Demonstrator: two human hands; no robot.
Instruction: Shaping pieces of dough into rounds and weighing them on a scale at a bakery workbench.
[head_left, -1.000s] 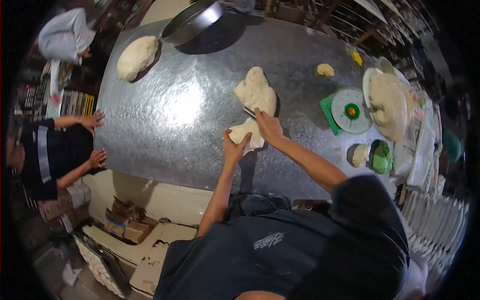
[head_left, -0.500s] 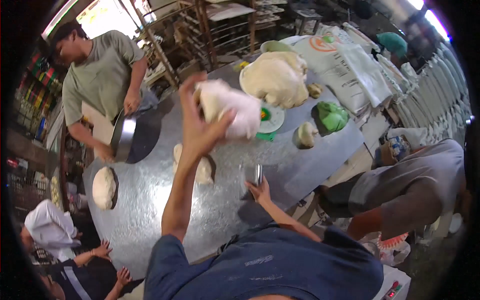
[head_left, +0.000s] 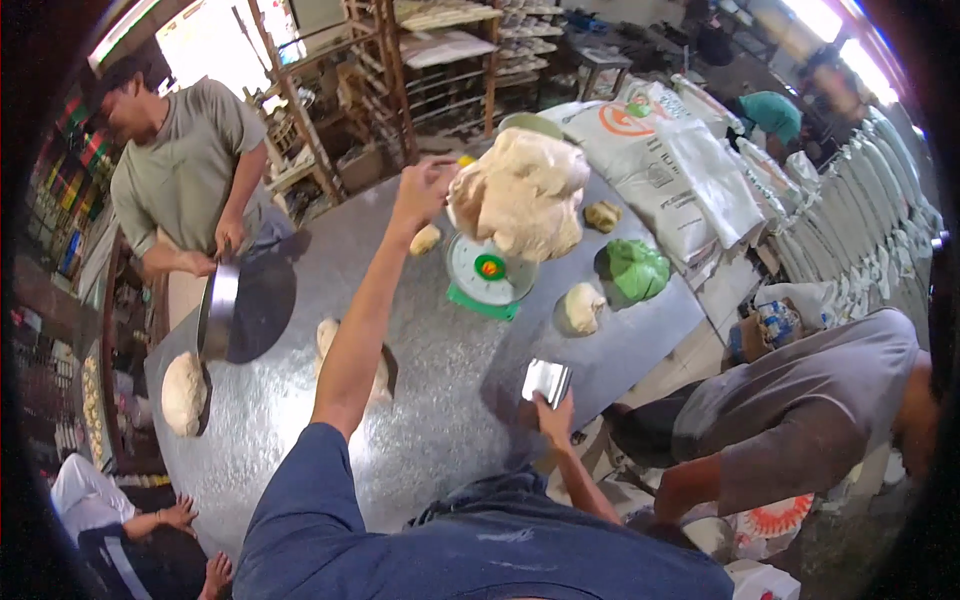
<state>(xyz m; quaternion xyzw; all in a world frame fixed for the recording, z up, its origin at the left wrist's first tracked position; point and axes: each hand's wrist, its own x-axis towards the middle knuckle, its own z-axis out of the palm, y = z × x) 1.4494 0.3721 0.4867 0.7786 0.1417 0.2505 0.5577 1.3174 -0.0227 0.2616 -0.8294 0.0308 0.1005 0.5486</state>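
My left hand (head_left: 424,195) reaches to the left edge of a big pale dough mass (head_left: 525,195), its fingers bent and apart at the edge. The dough is heaped on the pan of a green kitchen scale (head_left: 480,303) with a round white dial, covering most of the pan. My right hand (head_left: 557,415) grips a shiny metal dough scraper (head_left: 546,380), held near the table's front edge. Under my left forearm lies another dough piece (head_left: 326,338), partly hidden. Small dough lumps (head_left: 582,308) and a green plastic bag (head_left: 638,270) rest to the right.
A co-worker (head_left: 190,170) at the far left holds a large round metal pan (head_left: 217,310) on the metal table (head_left: 440,400). A dough loaf (head_left: 184,395) lies at the left. White sacks (head_left: 660,150) stand behind; another person (head_left: 800,400) bends at the right.
The dough lump from my left hand is now on the dough on the scale, and that hand has moved up and away. My right hand has turned the scraper's broad face into view.
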